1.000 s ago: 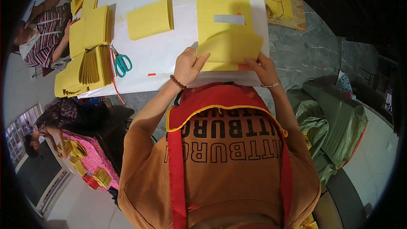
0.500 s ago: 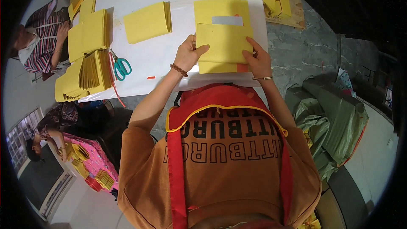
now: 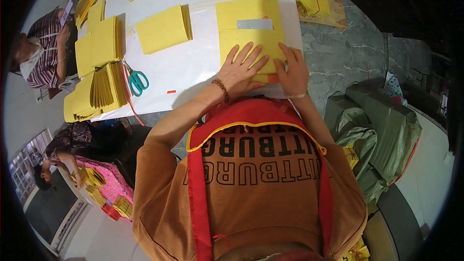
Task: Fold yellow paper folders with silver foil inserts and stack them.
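In front of me on the white-covered table lies a stack of yellow paper sheets [image 3: 249,9]. A smaller folded yellow sheet [image 3: 227,39] rests on top of it, just below a grey rectangular piece [image 3: 254,24] with a bit of orange at its edge. My left hand [image 3: 243,67] is flat on the folded sheet, fingers spread. At the sheet's right edge is my right hand [image 3: 293,70], thumb and fingers apart, touching the paper's side. An orange patch [image 3: 273,78] shows at the lower right corner of the stack.
Left of the stack lies another yellow paper stack [image 3: 163,29]. Teal-handled scissors [image 3: 138,83] and red string [image 3: 129,92] lie beside fanned yellow bundles [image 3: 102,87] at the table's left edge. Two other people sit at the left. Green-wrapped bales [image 3: 382,130] stand right.
My left hand has let go of the folded sheet's left edge and moved right, flattening onto it. My right hand stays at the right edge. The person at upper left now holds up a phone.
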Tool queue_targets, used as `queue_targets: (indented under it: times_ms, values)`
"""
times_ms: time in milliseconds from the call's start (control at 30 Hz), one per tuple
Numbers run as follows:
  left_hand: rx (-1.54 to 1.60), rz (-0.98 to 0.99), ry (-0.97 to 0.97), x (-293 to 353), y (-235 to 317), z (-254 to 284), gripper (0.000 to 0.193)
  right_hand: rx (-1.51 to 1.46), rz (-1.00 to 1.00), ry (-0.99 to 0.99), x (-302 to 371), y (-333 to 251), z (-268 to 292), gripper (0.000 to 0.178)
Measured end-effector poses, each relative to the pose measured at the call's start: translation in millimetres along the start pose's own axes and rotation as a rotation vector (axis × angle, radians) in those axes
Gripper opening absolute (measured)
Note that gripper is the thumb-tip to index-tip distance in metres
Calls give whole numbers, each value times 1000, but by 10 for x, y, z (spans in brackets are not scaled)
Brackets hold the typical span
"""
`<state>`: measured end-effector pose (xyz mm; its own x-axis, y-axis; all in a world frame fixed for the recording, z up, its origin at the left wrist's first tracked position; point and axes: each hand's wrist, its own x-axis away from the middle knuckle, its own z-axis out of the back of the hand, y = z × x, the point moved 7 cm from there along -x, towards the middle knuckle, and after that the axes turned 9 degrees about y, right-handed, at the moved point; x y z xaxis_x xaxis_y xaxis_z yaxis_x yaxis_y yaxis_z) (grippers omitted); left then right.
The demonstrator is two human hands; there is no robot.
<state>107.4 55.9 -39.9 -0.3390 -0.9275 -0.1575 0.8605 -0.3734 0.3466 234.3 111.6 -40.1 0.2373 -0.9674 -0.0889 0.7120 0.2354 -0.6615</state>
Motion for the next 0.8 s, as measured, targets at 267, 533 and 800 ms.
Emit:
queue_targets:
  times_ms: [267,533,800]
  values:
    - [24,-87,59,-12,-134,-24,66,190,425,-172,378,-4,-215,52]
    - [-281,-169,190,-83,67,48,54,-978,-339,-270,75,403,-85,42]
    - [102,-4,557,13,-513,882,48,-896,-391,69,-212,471,152,33]
